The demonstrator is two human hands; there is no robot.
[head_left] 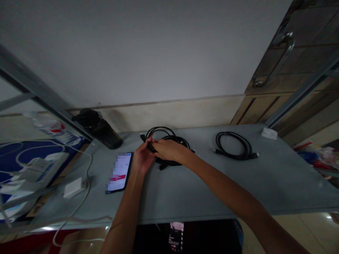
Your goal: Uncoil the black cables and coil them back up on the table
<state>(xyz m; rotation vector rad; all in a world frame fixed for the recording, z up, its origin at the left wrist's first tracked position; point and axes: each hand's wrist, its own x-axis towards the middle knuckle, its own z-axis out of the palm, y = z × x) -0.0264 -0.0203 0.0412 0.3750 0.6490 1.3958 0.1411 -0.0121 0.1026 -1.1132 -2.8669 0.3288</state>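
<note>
Where the two meet at the desk's (185, 190) far middle, the left grip (142, 159) and right grip (167, 149) are each closed on a loosely coiled black cable (176, 138) lying on the surface. A second coiled cable (234, 146) lies well apart to the right; a lit phone (119, 171) lies just left of the left grip.

This looks like a home workspace. A grey table (212, 190) stands against a bare wall (148, 53), with a wooden door (299, 81) far right. A phone (119, 172), white charger (74, 187) and black cable bundle (184, 143) lie on it.
</note>
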